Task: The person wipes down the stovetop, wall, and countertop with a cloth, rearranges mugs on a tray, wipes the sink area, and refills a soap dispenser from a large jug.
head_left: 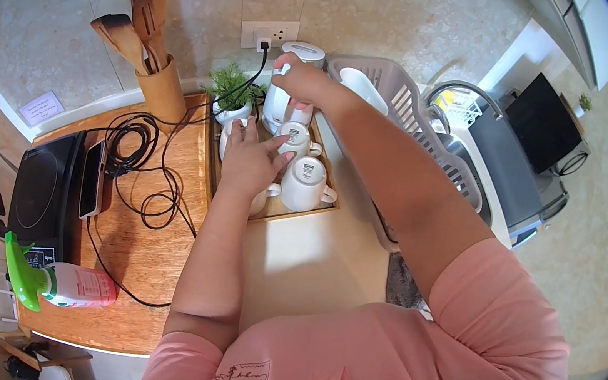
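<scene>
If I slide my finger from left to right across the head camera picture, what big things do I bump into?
Black cooktop → phone → wooden utensil holder → potted plant → white kettle → drying basket → black screen.

White mugs (300, 192) stand upside down, dark print on their upturned bases, clustered on a wood-edged tray (269, 218) beside an upright white kettle (277, 105).

Head-worn view, close, looking forward and down at hands (247, 165).
</scene>
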{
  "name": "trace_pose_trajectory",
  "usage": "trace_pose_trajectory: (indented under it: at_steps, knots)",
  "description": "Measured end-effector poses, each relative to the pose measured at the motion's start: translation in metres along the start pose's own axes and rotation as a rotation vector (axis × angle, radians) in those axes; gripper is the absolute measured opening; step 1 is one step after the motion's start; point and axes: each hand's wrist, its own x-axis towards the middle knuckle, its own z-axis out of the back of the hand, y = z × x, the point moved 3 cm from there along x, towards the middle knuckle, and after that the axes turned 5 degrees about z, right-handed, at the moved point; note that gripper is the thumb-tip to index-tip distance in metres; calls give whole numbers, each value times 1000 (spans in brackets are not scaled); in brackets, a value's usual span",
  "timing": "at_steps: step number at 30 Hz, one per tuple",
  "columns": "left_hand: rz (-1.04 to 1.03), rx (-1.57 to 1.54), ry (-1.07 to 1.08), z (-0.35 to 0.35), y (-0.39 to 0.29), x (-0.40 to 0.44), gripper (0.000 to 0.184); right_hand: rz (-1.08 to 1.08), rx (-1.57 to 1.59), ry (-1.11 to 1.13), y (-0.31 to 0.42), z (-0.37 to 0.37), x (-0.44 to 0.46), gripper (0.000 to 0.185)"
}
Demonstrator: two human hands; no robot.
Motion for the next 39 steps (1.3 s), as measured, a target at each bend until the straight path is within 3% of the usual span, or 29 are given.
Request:
trace_pose_trajectory:
  at_steps: [13,17,19,21,23,34,37,39]
  knots:
    - [40,-177,-61,0,4,1,32,-32,34,56,-2,9,-21,52]
    - [22,-152,-114,0,5,1,29,13,187,41,-21,12,-18,66]
    - [22,-127,-105,2,3,2,28,-141,-20,-66,-21,20,-25,80]
    - [24,-90,-92,1,3,3,30,-177,-139,17,-28,23,-31,86]
    - [3,-98,-93,2,1,2,28,20,-495,32,-41,15,-29,86]
    - [31,-90,-86,-4,5,5,28,120,-732,-8,-43,26,-28,79]
    - [57,-74,-74,-4,1,5,29,162,-709,-105,-50,16,-25,81]
    - [22,-31,-67,-2,2,5,33,230,-823,-298,-44,12,-31,87]
